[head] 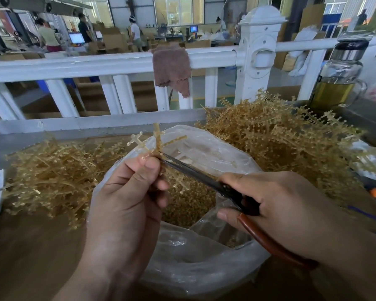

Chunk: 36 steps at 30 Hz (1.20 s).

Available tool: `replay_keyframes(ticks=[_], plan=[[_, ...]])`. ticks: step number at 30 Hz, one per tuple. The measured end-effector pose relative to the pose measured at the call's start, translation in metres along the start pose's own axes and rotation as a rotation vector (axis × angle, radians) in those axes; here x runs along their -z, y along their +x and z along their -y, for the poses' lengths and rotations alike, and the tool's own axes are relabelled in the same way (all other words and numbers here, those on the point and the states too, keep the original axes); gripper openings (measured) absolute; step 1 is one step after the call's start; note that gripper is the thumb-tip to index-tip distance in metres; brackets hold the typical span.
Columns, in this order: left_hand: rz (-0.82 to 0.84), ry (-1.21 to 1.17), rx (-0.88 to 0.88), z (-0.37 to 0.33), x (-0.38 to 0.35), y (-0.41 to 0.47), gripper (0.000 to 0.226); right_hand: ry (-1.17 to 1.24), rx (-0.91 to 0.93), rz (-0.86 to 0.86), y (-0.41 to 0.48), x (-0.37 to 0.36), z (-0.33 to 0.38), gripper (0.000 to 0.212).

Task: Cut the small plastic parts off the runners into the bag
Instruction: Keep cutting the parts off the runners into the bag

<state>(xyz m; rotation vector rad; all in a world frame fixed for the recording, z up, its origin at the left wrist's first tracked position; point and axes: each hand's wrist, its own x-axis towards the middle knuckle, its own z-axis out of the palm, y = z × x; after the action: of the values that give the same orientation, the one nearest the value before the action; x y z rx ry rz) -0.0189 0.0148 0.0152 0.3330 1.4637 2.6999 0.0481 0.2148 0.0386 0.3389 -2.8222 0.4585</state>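
Observation:
My left hand (128, 198) pinches a translucent amber runner (157, 137) upright over the open clear plastic bag (204, 257). My right hand (276, 203) grips black scissors (195, 172) with a red-brown handle; the blades are slightly parted, their tips against the runner just beside my left thumb. Small amber cut parts (189, 207) fill the bottom of the bag. A pile of bare runners (50, 177) lies to the left of the bag. A bigger pile of runners with parts on them (280, 137) is heaped to the right.
A white railing (96, 66) with a brown cloth (172, 66) draped over it runs behind the brown table (30, 257). A glass bottle of yellow liquid (339, 77) stands at the back right. People work among cardboard boxes beyond the railing.

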Motion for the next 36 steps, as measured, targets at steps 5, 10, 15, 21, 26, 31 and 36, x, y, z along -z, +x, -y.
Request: replay_keyframes(ticks=[5, 10, 15, 21, 26, 31, 36], plan=[[-0.032, 0.026, -0.011, 0.001, -0.001, -0.001, 0.007, -0.040, 0.022, -0.039, 0.000, 0.000, 0.003, 0.053], [-0.041, 0.037, -0.018, 0.000, 0.000, -0.001, 0.007, -0.024, 0.014, -0.042, 0.000, -0.002, 0.006, 0.053], [-0.048, 0.004, 0.016, 0.001, -0.003, -0.002, 0.008, -0.021, 0.003, -0.076, 0.000, -0.006, 0.007, 0.058], [-0.057, -0.033, 0.042, 0.002, -0.003, -0.002, 0.005, 0.023, 0.003, -0.077, 0.000, -0.008, 0.010, 0.061], [-0.055, -0.044, 0.043, 0.002, -0.003, -0.002, 0.002, 0.025, 0.020, -0.101, -0.001, -0.008, 0.011, 0.060], [-0.071, -0.046, 0.038, 0.003, -0.004, -0.002, 0.015, -0.011, 0.014, -0.091, -0.001, -0.006, 0.011, 0.059], [-0.072, -0.039, 0.034, 0.003, -0.005, -0.002, 0.020, 0.051, -0.001, -0.051, -0.002, -0.003, 0.010, 0.062]])
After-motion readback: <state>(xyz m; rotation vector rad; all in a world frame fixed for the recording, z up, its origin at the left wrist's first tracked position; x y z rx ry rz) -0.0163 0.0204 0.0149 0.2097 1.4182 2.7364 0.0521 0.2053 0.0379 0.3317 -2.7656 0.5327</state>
